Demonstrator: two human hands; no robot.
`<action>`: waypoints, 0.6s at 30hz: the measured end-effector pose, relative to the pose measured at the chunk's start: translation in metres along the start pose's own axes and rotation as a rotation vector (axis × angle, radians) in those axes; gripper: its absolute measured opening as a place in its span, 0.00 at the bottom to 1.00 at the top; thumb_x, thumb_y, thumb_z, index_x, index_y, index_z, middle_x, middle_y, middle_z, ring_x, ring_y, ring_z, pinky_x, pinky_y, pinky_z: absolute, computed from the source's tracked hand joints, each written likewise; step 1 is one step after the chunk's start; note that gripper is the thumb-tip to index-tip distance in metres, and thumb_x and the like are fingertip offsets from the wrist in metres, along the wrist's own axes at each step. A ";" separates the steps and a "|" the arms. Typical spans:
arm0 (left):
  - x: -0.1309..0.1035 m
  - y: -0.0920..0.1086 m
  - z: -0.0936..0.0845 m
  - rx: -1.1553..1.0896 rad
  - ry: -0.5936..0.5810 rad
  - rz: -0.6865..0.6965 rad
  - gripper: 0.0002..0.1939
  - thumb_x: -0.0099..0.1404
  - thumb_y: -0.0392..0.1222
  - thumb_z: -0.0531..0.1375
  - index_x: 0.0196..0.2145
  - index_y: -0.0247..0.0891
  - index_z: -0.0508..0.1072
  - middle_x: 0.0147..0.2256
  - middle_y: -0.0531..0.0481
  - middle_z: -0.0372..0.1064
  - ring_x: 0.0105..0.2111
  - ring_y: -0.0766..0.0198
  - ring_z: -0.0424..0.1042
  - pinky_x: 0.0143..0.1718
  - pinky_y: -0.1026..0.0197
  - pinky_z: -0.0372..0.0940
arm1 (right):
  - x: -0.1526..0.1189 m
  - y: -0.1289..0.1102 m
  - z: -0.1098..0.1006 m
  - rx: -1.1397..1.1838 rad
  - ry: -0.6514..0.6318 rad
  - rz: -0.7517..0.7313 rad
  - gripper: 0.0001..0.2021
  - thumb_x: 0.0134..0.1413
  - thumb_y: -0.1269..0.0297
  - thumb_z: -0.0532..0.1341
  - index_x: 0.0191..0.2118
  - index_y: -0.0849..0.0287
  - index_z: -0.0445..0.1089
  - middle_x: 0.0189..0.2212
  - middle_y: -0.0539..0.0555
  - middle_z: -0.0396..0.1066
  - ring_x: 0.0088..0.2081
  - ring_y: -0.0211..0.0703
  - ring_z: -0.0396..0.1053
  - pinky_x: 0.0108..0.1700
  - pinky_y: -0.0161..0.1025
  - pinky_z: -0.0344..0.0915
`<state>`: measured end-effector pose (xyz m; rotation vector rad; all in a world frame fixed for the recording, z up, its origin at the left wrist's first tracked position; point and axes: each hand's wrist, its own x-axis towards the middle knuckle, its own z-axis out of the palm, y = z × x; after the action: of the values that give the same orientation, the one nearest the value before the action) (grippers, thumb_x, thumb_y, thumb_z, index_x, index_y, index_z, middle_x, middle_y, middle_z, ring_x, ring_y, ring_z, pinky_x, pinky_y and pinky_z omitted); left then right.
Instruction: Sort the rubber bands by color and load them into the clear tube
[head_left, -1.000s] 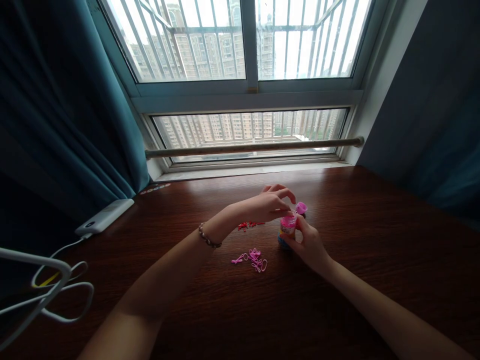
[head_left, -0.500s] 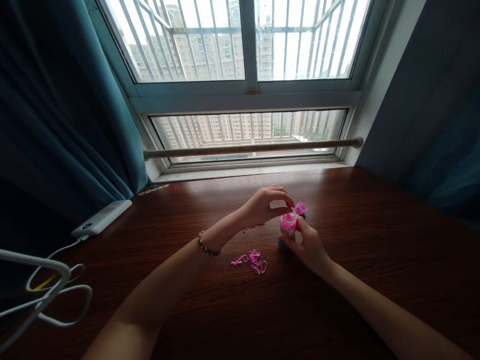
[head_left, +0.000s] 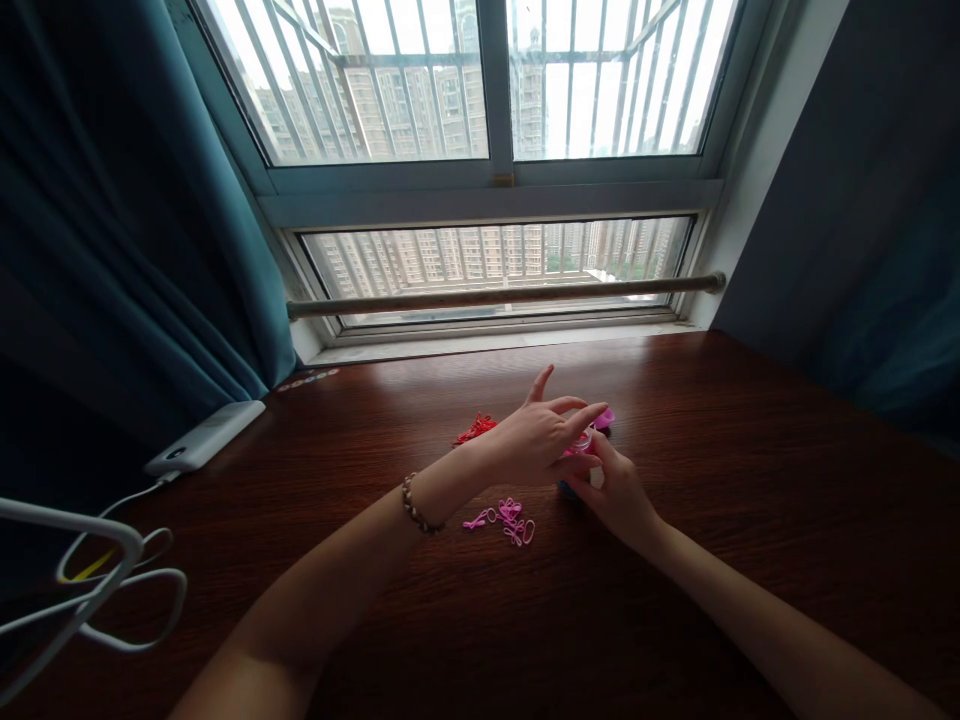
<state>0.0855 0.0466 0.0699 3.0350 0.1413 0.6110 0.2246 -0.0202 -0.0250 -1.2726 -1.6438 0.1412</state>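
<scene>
A small clear jar with pink contents stands on the table, mostly covered by my hands. My right hand grips it from the right side. Across its front and mouth reaches my left hand, fingers spread, with the thumb side near the rim; whether it touches the jar I cannot tell. Just behind the jar sits a purple cap-like piece, partly hidden by my left fingers. Nearer to me lies a loose pile of pink rubber bands. Red bands lie beyond my left wrist, partly covered by it.
At the left of the dark wooden table is a white power bank with a white cable plugged in. A blue curtain hangs on that side. Behind the table runs a metal rail before the window.
My left hand has come down from above the jar's mouth, and its pinched fingers have spread apart. More of the red bands now shows. My right hand stays on the jar.
</scene>
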 end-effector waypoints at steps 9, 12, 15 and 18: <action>-0.007 -0.012 0.006 -0.057 0.133 -0.045 0.24 0.59 0.46 0.56 0.53 0.40 0.59 0.36 0.47 0.73 0.47 0.58 0.64 0.57 0.42 0.30 | 0.000 -0.001 0.000 0.008 -0.008 0.004 0.19 0.46 0.63 0.60 0.45 0.59 0.60 0.36 0.56 0.70 0.35 0.45 0.69 0.37 0.40 0.65; -0.022 -0.014 0.001 -0.138 0.216 -0.069 0.23 0.59 0.43 0.56 0.52 0.41 0.59 0.35 0.49 0.74 0.46 0.60 0.64 0.57 0.44 0.32 | 0.000 -0.003 -0.001 0.006 -0.005 -0.024 0.19 0.47 0.63 0.60 0.46 0.59 0.59 0.39 0.56 0.69 0.39 0.47 0.68 0.40 0.41 0.65; -0.043 -0.015 0.001 -0.195 0.325 -0.133 0.20 0.59 0.40 0.57 0.49 0.39 0.62 0.36 0.48 0.73 0.44 0.62 0.66 0.57 0.47 0.40 | -0.002 -0.003 0.000 -0.021 0.000 -0.014 0.17 0.47 0.62 0.59 0.45 0.59 0.60 0.38 0.56 0.69 0.37 0.46 0.68 0.39 0.41 0.65; -0.069 -0.019 0.006 -0.232 0.385 -0.231 0.15 0.59 0.38 0.57 0.45 0.39 0.66 0.36 0.47 0.73 0.39 0.63 0.69 0.53 0.50 0.49 | -0.004 -0.001 0.000 -0.037 -0.002 0.027 0.16 0.48 0.61 0.59 0.43 0.60 0.60 0.36 0.56 0.69 0.35 0.46 0.68 0.38 0.40 0.64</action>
<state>0.0231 0.0581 0.0363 2.5980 0.3956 1.0939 0.2235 -0.0242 -0.0270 -1.3230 -1.6384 0.1293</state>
